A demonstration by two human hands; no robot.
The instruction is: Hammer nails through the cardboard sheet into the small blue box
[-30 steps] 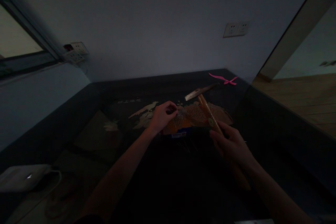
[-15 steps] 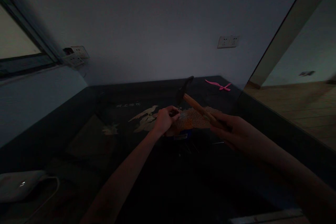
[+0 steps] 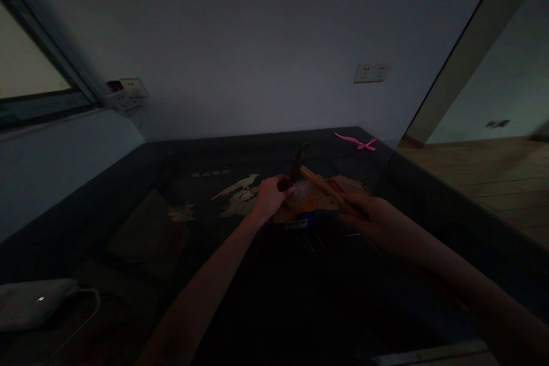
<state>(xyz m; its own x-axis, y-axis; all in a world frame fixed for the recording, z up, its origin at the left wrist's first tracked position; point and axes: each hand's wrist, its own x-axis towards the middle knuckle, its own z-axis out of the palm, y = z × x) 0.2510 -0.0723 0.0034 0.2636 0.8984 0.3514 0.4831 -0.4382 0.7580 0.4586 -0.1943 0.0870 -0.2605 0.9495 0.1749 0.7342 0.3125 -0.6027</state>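
A hammer (image 3: 319, 181) with a wooden handle is gripped in my right hand (image 3: 371, 214). Its dark head is low, close beside the fingers of my left hand (image 3: 271, 197). Those fingers are pinched together over the left part of a speckled orange and brown piece (image 3: 306, 197); whatever sits between them is too small and dark to make out. Below the piece a blue item with a white label (image 3: 299, 223) shows at its front edge. Several thin, nail-like slivers (image 3: 312, 242) lie on the dark tabletop just in front.
A pink ribbon (image 3: 362, 144) lies near the back right corner of the dark table (image 3: 206, 146). At the left front rests a white device (image 3: 36, 300) with a cable. Wall sockets (image 3: 371, 73) are above the table, and a light strip (image 3: 433, 354) lies at the front edge.
The hammer head has come down toward my left fingers, with my right hand dropping slightly. My left hand keeps nearly the same place and pinch.
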